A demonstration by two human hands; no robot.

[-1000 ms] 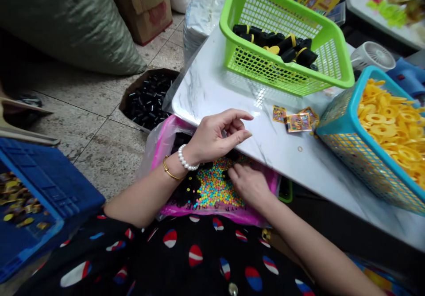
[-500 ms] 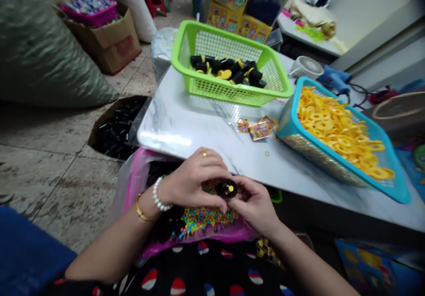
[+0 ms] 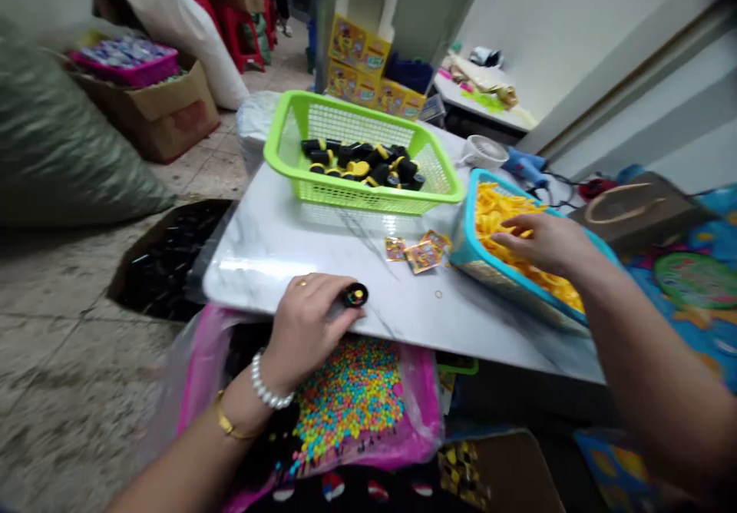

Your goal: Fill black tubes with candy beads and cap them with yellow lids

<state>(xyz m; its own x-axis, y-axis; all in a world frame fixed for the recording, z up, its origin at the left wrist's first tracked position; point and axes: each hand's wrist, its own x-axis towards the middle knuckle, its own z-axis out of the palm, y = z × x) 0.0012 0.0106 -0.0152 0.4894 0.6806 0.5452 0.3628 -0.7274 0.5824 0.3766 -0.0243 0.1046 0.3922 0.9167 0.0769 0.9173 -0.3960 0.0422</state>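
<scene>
My left hand (image 3: 314, 315) is closed round a small black cylindrical container (image 3: 355, 295) at the table's front edge. The container's mouth faces me, with something yellow and coloured inside. My right hand (image 3: 544, 244) is over the blue basket (image 3: 473, 256), its thumb and fingers a little apart at the heap of yellow plastic ring-shaped pieces (image 3: 495, 204). Whether a fingertip touches a piece is hard to make out. Below my left hand lies a pink tray (image 3: 426, 421) lined with clear plastic, holding many small coloured candy-like beads (image 3: 351, 390).
A green basket (image 3: 368, 200) of black containers with yellow tops (image 3: 360, 167) stands on the marbled table (image 3: 270, 244). Several small printed packets (image 3: 423, 256) lie near the blue basket. Behind are a small fan (image 3: 484, 152) and a blue heat gun (image 3: 525, 166). Sacks and a box (image 3: 155, 114) stand left.
My right hand has left the black container and moved right to the yellow pieces. My left hand, still holding the container, has shifted left and up to the table edge. The view has turned.
</scene>
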